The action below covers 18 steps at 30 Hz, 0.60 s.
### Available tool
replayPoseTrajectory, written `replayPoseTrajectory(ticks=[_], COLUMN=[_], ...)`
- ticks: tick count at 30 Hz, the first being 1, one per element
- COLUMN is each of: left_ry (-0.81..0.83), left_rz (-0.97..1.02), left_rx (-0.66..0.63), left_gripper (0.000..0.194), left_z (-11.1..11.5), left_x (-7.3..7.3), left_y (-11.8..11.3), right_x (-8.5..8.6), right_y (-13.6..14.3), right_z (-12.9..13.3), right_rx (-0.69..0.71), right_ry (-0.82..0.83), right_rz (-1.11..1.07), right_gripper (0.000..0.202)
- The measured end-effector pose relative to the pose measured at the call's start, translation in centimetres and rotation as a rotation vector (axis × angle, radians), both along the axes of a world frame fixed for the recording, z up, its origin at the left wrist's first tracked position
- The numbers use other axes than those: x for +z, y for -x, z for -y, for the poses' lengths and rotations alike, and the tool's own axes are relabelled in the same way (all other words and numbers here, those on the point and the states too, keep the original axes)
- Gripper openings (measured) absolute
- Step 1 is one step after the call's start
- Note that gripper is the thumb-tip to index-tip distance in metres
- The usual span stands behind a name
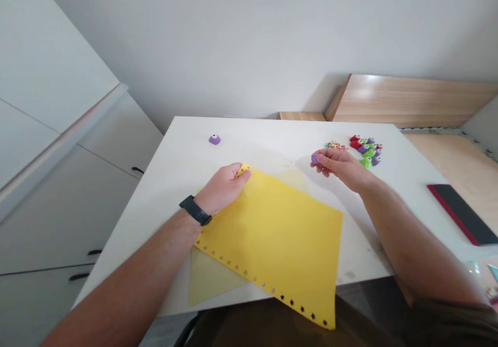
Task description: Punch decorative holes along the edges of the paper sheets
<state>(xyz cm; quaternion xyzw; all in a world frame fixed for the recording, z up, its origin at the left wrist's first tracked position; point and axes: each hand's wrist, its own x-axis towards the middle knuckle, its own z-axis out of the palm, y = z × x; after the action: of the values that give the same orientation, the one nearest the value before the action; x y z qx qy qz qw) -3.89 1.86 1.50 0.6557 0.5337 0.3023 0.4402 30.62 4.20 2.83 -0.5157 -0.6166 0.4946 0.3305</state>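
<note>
My left hand (229, 183), a dark watch on its wrist, pinches the top left corner of a yellow sheet of paper (288, 227). Small star-shaped holes run along the sheet's lower edge, and a few more show at the pinched corner. The sheet is raised and tilted above the table, its near corner hanging past the front edge. Apart from it, to the right, my right hand (338, 165) is closed around a small purple craft punch (315, 158). Beneath the yellow paper lies a pale, see-through sheet (213, 279).
On the white table (155, 181), another purple punch (214, 139) sits at the back left. Several red, green and purple punches (368, 149) cluster at the back right beside a heap of coloured paper bits (333, 145). A dark, red-edged flat case (462, 212) lies at the right.
</note>
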Motion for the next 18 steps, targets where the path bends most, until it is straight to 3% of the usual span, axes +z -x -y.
replayPoseTrajectory(ticks=[4, 7, 13, 18], left_ry=[0.013, 0.034, 0.106, 0.100], left_rz=[0.017, 0.014, 0.013, 0.010], left_rx=[0.006, 0.027, 0.082, 0.079], left_gripper=[0.026, 0.026, 0.028, 0.027], left_z=[0.0, 0.1, 0.3, 0.2], left_x=[-0.1, 0.0, 0.4, 0.3], left_y=[0.0, 0.0, -0.2, -0.1], right_x=[-1.0, -1.8, -2.3, -2.6], right_y=[-1.8, -1.5, 2.7, 6.8], right_z=[-0.2, -0.2, 0.1, 0.1], right_rx=[-0.144, -0.232, -0.095, -0.020], right_ry=[-0.153, -0.230, -0.118, 0.008], right_rz=[0.116, 0.141, -0.244, -0.365], right_gripper=[0.039, 0.036, 0.029, 0.032])
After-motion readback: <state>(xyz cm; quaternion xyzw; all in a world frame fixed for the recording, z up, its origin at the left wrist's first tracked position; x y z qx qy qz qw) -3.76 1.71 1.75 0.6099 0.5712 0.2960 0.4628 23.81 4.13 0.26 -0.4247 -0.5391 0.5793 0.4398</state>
